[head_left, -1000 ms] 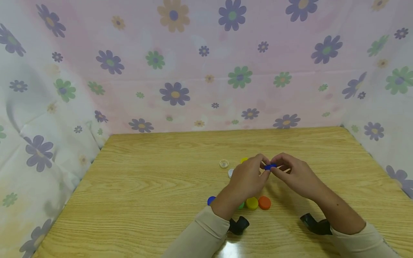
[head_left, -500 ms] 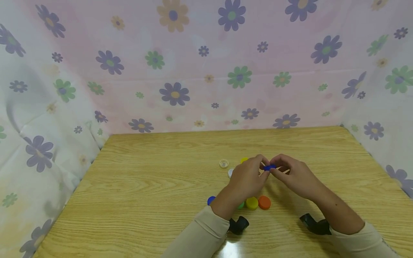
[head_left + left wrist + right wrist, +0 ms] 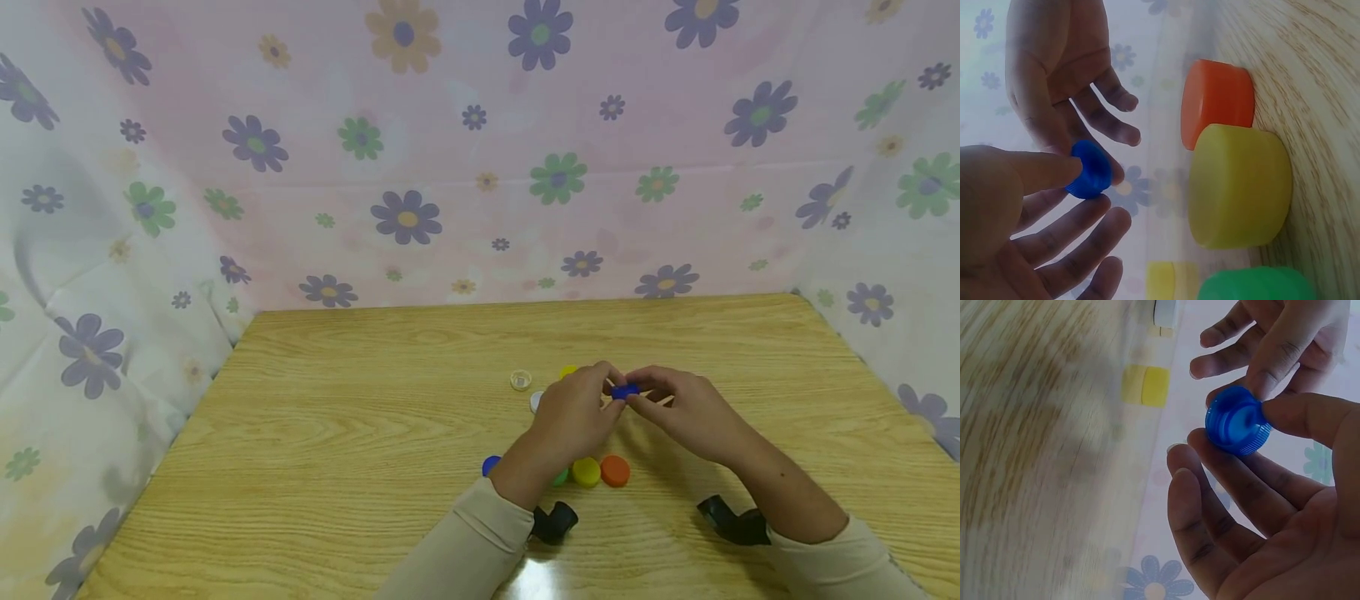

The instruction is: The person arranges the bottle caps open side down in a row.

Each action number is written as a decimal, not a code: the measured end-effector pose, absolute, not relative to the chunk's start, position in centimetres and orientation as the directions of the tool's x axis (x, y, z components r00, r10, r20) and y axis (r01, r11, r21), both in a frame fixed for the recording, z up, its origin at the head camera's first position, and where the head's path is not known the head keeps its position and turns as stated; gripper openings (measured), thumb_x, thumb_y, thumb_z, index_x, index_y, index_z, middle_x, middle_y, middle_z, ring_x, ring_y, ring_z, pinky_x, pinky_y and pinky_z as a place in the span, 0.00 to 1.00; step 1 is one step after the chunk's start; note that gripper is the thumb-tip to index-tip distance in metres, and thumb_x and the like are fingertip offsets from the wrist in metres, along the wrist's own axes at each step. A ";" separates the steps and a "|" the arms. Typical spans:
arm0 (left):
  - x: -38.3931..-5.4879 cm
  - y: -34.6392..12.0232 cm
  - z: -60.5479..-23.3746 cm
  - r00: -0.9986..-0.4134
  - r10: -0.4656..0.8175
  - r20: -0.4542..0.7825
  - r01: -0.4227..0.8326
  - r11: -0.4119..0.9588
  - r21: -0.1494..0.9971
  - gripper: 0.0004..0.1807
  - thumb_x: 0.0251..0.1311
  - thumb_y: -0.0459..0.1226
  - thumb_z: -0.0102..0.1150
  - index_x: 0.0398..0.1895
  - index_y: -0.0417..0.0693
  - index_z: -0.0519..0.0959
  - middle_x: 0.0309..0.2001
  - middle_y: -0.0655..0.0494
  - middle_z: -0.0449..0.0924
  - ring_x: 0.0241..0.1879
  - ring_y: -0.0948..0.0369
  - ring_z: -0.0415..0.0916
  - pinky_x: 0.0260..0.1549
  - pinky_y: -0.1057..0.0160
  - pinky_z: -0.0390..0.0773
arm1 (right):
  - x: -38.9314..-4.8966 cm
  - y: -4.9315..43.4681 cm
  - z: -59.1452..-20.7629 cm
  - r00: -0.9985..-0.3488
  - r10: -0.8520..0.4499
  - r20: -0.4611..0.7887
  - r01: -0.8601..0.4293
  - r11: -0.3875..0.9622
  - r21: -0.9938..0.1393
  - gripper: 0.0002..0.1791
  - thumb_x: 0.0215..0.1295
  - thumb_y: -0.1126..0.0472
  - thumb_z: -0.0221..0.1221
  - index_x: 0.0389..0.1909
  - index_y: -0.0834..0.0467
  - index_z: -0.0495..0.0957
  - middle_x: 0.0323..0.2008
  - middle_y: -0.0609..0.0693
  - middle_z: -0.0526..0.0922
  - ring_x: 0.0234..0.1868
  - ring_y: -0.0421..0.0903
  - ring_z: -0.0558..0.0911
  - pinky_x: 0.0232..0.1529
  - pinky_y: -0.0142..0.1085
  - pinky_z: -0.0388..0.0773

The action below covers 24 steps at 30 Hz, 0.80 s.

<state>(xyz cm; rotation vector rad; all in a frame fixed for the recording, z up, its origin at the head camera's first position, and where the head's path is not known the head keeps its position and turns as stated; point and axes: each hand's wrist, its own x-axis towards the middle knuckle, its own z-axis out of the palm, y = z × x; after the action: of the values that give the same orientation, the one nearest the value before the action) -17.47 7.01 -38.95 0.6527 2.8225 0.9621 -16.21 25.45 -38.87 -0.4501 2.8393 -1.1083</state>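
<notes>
A ribbed blue bottle cap (image 3: 625, 392) is held above the table between both hands. My left hand (image 3: 573, 417) pinches it from the left with thumb and fingers. From the right, my right hand (image 3: 693, 412) pinches the same cap with its thumb and fingers. In the right wrist view the hollow inside of the blue bottle cap (image 3: 1238, 420) shows. The left wrist view gives the cap (image 3: 1091, 169) under a thumb, the other fingers loosely bent.
Below the hands stand an orange round lid (image 3: 615, 472), a yellow one (image 3: 586, 472) and a green one (image 3: 560, 478), with a blue one (image 3: 492, 466) partly behind the left forearm. Farther back lie a clear cap (image 3: 521, 381), a white cap (image 3: 536, 402) and another yellow piece (image 3: 568, 372).
Both hands keep hold of the blue bottle cap. The cap has shifted slightly left and tilted a little, and the right fingers have dropped slightly.
</notes>
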 end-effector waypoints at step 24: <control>-17.8 7.1 -39.4 -0.913 0.407 -0.005 0.350 0.792 0.500 0.15 0.67 0.48 0.62 0.54 0.59 0.83 0.45 0.68 0.87 0.41 0.70 0.81 0.33 0.74 0.74 | -16.5 25.5 -39.8 -0.937 -0.346 0.052 -0.293 0.695 -0.657 0.16 0.71 0.58 0.60 0.55 0.62 0.80 0.49 0.56 0.85 0.43 0.47 0.85 0.39 0.31 0.81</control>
<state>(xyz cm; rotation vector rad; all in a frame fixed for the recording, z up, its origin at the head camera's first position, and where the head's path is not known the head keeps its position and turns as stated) -17.77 7.05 -39.36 0.6079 2.8669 0.7674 -16.49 25.52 -39.83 -0.5329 2.8221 -1.0736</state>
